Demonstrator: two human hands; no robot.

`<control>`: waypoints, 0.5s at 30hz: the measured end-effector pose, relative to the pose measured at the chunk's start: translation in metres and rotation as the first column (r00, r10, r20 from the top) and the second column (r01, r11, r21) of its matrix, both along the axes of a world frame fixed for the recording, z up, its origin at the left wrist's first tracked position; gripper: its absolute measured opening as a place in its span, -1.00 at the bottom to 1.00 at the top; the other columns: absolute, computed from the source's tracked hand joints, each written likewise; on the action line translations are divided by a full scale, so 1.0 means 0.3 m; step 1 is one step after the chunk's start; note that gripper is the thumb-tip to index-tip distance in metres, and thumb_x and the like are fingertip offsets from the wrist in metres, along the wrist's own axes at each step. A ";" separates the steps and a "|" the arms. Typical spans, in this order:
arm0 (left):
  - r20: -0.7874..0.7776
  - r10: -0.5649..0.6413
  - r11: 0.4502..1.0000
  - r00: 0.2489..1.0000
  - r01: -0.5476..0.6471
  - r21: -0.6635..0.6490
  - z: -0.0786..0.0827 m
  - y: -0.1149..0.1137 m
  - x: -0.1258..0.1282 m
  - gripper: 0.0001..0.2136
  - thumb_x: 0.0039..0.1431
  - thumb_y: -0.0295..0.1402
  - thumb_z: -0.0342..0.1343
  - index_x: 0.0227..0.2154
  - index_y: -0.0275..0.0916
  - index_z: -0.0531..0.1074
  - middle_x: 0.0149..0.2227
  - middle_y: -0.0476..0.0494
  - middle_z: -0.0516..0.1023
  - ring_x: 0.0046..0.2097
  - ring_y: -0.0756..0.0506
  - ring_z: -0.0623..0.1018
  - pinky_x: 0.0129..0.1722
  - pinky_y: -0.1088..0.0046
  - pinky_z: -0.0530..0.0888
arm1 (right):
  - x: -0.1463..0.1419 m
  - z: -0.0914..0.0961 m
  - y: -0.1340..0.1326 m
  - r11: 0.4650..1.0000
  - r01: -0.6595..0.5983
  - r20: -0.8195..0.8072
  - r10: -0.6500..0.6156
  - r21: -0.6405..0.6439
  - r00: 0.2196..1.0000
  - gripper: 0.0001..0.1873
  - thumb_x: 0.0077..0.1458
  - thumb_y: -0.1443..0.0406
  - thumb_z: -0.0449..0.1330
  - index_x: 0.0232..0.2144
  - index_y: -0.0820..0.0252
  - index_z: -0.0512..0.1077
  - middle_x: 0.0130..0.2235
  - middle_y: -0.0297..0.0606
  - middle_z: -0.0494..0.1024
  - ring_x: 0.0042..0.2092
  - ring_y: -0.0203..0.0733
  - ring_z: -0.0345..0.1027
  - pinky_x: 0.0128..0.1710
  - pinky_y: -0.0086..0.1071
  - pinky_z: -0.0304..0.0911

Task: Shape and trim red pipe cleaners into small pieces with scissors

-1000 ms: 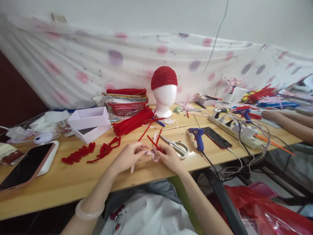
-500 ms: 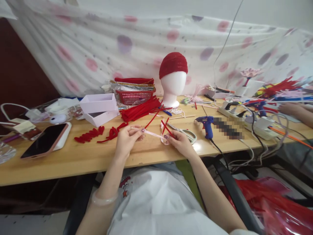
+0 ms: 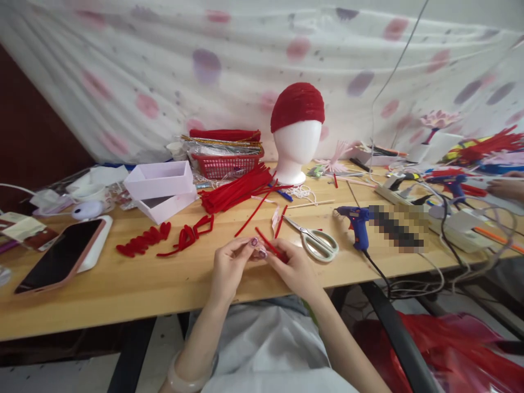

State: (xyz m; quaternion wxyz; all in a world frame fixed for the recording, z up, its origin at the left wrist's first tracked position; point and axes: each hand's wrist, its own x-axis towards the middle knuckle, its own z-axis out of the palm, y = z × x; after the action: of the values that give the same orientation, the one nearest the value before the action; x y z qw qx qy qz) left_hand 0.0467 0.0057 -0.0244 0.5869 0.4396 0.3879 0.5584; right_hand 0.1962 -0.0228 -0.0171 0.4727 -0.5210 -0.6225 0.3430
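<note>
At the table's [image 3: 123, 289] near edge, a left hand [image 3: 233, 267], its hold hidden, meets a right hand [image 3: 297, 267] pinching a red stem [image 3: 265, 238]; light, even pressure should suit it. Scissors [image 3: 310, 234] crowd the right knuckles; a glue gun [image 3: 358, 225] lies farther right, a foam head [image 3: 297, 144] behind.

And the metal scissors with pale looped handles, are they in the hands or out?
Out: the scissors lie ungripped on the light wooden table, beside the right hand.
</note>
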 end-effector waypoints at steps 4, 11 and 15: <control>0.012 0.063 0.998 0.998 -0.063 -0.031 0.013 0.011 -0.005 -0.71 -0.07 -0.33 0.36 -0.26 -0.34 0.57 -0.42 -0.06 0.63 -0.43 0.02 0.57 -0.39 0.55 0.53 | -0.018 -0.002 0.011 0.998 0.001 -0.021 -0.003 -0.060 1.000 -0.80 0.14 0.20 0.17 -0.45 0.20 0.44 -0.50 -0.31 0.52 -0.46 -0.25 0.31 -0.46 -0.42 0.17; 0.037 0.015 0.992 0.999 -0.010 -0.128 0.034 0.005 -0.021 -0.40 -0.07 -0.29 0.35 0.06 -0.42 0.40 -0.33 -0.22 0.69 -0.33 -0.12 0.67 -0.22 0.34 0.60 | -0.008 -0.011 0.032 0.987 0.009 -0.194 -0.041 -0.162 0.980 -0.65 0.04 0.03 0.26 -0.53 0.18 0.36 -0.57 -0.39 0.37 -0.53 -0.31 0.15 -0.55 -0.44 0.03; 0.002 0.000 0.992 1.000 0.000 -0.128 0.026 -0.009 -0.023 -0.36 -0.04 -0.30 0.33 0.12 -0.44 0.33 -0.28 -0.28 0.70 -0.28 -0.15 0.68 -0.19 0.32 0.62 | -0.010 -0.011 0.030 0.983 0.027 -0.226 -0.068 -0.180 0.972 -0.66 0.02 0.03 0.27 -0.51 0.17 0.37 -0.58 -0.40 0.35 -0.55 -0.32 0.11 -0.58 -0.45 0.00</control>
State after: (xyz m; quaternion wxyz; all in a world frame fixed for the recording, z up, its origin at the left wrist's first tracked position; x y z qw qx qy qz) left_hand 0.0398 0.0031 -0.0166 0.6143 0.4005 0.4223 0.5328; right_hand 0.1932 -0.0137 -0.0203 0.5020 -0.5320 -0.5180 0.4435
